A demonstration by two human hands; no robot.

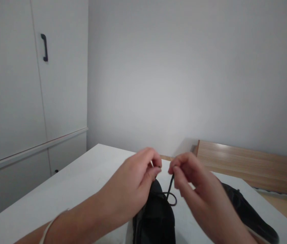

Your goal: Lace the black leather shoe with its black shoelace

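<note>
White table [92, 173] before grey wall [173, 71]; right hand [200, 184] pinches 1 black lace [170, 185], left hand [135, 174] apparently likewise.

Surface: flat, smooth, white-topped [87, 173], straight edges, two far corners in view. Load: one black lace-up shoe [158, 218] near centre front, lower part cut off by frame edge. Second black shoe [250, 211] toward right side, lying obliquely, partly hidden. The two shoes stand apart, not touching.
</note>
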